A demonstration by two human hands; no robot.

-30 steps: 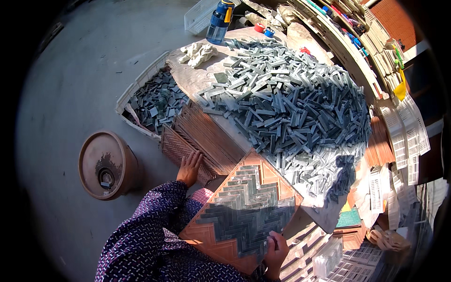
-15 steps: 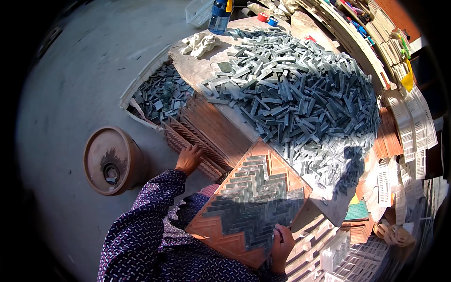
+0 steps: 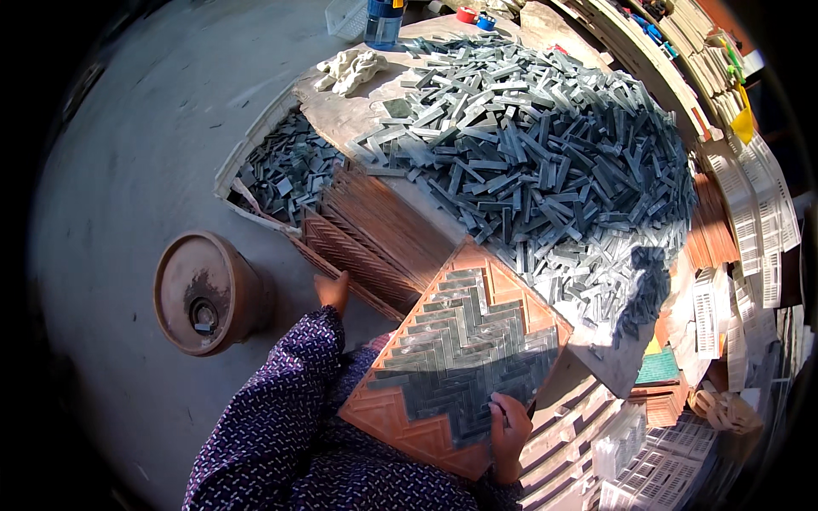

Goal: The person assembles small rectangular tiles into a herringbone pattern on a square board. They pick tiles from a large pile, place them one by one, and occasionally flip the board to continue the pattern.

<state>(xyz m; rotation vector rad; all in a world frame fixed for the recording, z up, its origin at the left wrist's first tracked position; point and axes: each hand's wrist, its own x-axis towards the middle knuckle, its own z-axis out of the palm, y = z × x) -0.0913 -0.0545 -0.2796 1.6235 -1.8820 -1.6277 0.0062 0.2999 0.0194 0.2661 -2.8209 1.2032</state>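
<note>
An orange-brown tray [image 3: 375,411] with moulded zigzag slots lies tilted in front of me. Dark grey strip tiles [image 3: 464,341] fill much of it in a herringbone pattern, while slots along its lower left and upper right sides are bare. My right hand [image 3: 509,430] is closed at the tray's lower right edge, fingertips pinched above the tiles; whatever they hold is too small to make out. To the left, my left hand [image 3: 332,292] grips the edge of the outermost slotted tray [image 3: 358,292] in a row of upright trays [image 3: 388,223].
A big heap of loose strip tiles [image 3: 554,162] covers the table ahead. A white crate [image 3: 247,153] of tile pieces stands left of it, near a lidded brown bucket [image 3: 200,289]. White gloves [image 3: 351,71] and a blue bottle [image 3: 383,24] are at the back; plastic baskets [image 3: 656,468] sit lower right.
My left hand has moved down and slightly left, and the outermost upright tray leans farther from the others. My right hand has shifted slightly up the tiled tray's edge.
</note>
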